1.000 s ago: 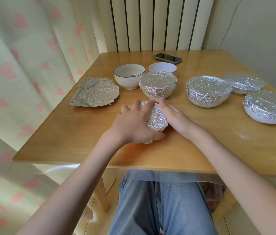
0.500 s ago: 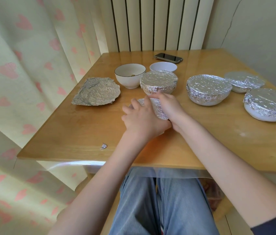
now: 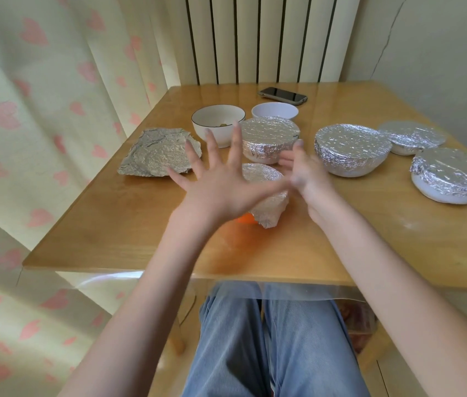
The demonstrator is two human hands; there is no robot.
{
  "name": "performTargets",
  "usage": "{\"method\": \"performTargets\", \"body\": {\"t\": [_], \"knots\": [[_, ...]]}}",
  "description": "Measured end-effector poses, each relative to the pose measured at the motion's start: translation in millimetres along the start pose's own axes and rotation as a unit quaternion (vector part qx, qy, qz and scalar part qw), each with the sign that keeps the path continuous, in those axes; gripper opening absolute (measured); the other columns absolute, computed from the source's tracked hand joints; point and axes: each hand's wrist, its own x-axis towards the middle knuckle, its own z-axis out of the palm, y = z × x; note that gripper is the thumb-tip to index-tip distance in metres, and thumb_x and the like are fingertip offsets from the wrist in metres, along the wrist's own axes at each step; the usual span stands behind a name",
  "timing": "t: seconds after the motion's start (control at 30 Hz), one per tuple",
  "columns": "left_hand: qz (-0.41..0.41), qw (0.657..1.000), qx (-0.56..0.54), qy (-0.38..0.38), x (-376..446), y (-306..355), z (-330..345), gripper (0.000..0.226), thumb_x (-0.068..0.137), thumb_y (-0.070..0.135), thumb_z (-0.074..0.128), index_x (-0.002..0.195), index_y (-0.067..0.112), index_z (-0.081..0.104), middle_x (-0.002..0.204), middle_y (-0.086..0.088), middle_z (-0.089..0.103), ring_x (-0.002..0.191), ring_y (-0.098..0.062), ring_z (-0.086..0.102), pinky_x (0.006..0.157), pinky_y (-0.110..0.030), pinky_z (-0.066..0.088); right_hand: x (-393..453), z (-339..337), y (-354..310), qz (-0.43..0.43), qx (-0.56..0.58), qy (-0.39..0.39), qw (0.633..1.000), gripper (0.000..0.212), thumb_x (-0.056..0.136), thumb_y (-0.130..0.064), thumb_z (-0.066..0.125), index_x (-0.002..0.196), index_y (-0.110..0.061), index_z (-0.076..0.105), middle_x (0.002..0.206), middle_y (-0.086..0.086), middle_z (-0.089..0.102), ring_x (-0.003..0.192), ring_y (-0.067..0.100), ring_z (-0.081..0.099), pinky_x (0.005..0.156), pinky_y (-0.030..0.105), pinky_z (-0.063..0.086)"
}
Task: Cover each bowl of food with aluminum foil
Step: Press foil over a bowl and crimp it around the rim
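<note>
- I judge the wrap on the near bowl [image 3: 263, 193] finished: both hands are off it, so the next bowl is due.
- My left hand [image 3: 215, 184] hovers above that bowl, fingers spread wide and straight, holding nothing.
- My right hand [image 3: 302, 173] is just beside it, motion-blurred; the fingers look loosely extended and empty.
- The near bowl sits at the table's [image 3: 111, 224] front centre, crinkled foil moulded over it, with an orange patch showing at its base.
- Four more bowls behind and to the right carry taut, wrinkled foil caps pinched under the rims.
- Still bare: a dark-rimmed bowl [image 3: 218, 123], glossy white with a bit of food inside, and a small white bowl [image 3: 274, 111] behind it.
- A loose foil sheet [image 3: 157, 152] lies flat and creased to the left, beside the rimmed bowl.
- Next move, as I see it: pick up that sheet by its edges, since thin foil tears easily, drape it over the rimmed bowl and crimp it round.
- A phone [image 3: 282, 96] lies at the far edge.
</note>
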Motion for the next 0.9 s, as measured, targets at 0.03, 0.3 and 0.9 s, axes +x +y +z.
{"method": "performTargets", "body": {"t": [0.03, 0.3, 0.9], "knots": [[0.023, 0.997, -0.065, 0.037, -0.1, -6.6, -6.1, 0.115, 0.064, 0.096, 0.036, 0.152, 0.042, -0.014, 0.162, 0.002, -0.019, 0.146, -0.028, -0.027, 0.111, -0.063, -0.015, -7.2, -0.8, 0.9, -0.041, -0.006, 0.052, 0.998, 0.048, 0.103, -0.039, 0.026, 0.119, -0.011, 0.061, 0.120, 0.004, 0.063, 0.106, 0.017, 0.056, 0.097, 0.032, 0.040], [0.093, 0.920, -0.378, 0.048, 33.4, -35.0, 21.3, 0.074, 0.091, 0.068, 0.019, 0.128, 0.021, 0.064, 0.127, 0.005, 0.065, 0.123, -0.005, 0.055, 0.111, -0.034, 0.038, -35.8, 35.2, 15.4, -0.109, -0.025, 0.081, 0.990, 0.032, 0.101, -0.021, 0.036, 0.122, -0.017, 0.061, 0.125, 0.000, 0.062, 0.118, 0.017, 0.052, 0.091, 0.024, 0.037], [-0.012, 0.897, -0.401, 0.184, 6.5, -14.5, 44.5, 0.057, 0.106, 0.042, 0.015, 0.114, 0.015, 0.064, 0.114, 0.004, 0.064, 0.106, -0.010, 0.054, 0.096, -0.026, 0.036, -17.6, 15.6, 7.5, -0.094, -0.049, -0.116, 0.988, 0.037, 0.102, -0.037, 0.037, 0.111, -0.019, 0.067, 0.125, 0.014, 0.062, 0.116, 0.025, 0.056, 0.105, 0.042, 0.039]]}}
